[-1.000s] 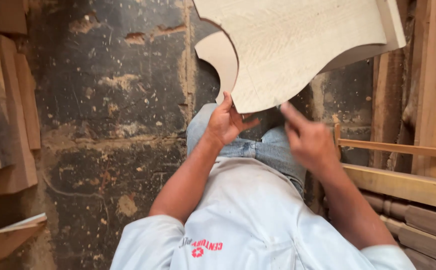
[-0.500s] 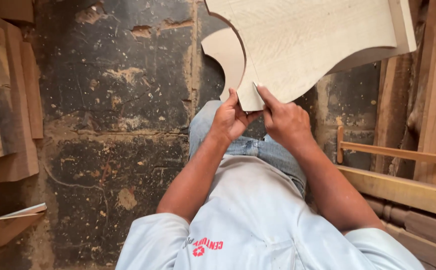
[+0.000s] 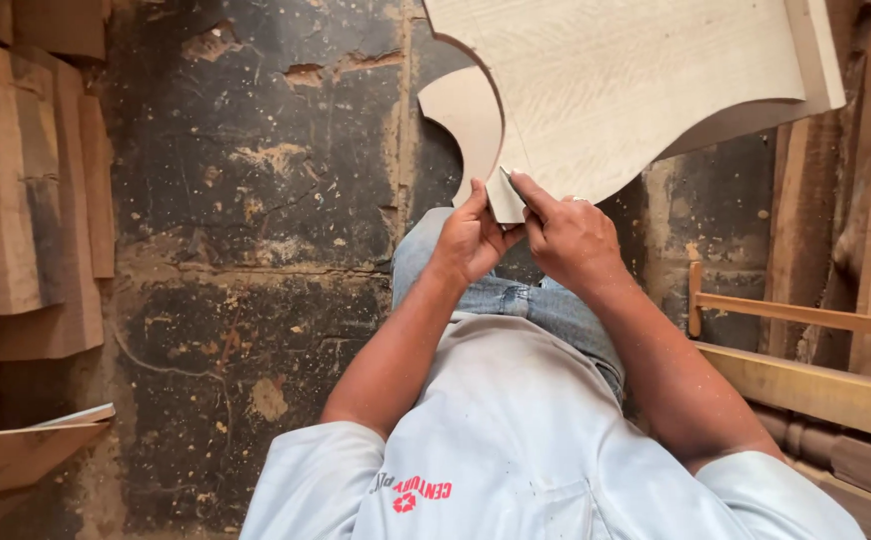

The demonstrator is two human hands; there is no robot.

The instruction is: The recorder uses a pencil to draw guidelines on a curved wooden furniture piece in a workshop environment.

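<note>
The pale curved wooden panel (image 3: pixel 636 90) fills the upper right of the frame, its lower point coming down to the middle, just above the person's lap; a second, smaller curved piece (image 3: pixel 461 120) shows behind its scalloped left edge. A second ago the right hand (image 3: pixel 571 240) was apart from the board with a finger raised; half a second ago it had come in against the lower tip, and now both hands meet there, so the work has moved from reaching to working the point of the panel. The left hand (image 3: pixel 471 240) is closed on the tip from below and the left, steadying it; the right hand pinches a small thin sheet (image 3: pixel 506 195) flat against the tip with its forefinger laid along the edge; what the sheet is made of I cannot tell. Outward from there: jeans (image 3: pixel 556 305) and a pale shirt (image 3: pixel 516 450) below the hands; dark cracked floor (image 3: pixel 256 230) open through the centre and left; stacked wood offcuts (image 3: pixel 26 220) along the left edge; rails and boards of a wooden frame (image 3: pixel 806 340) crowding the right, close to the right forearm, so free room lies leftward.
</note>
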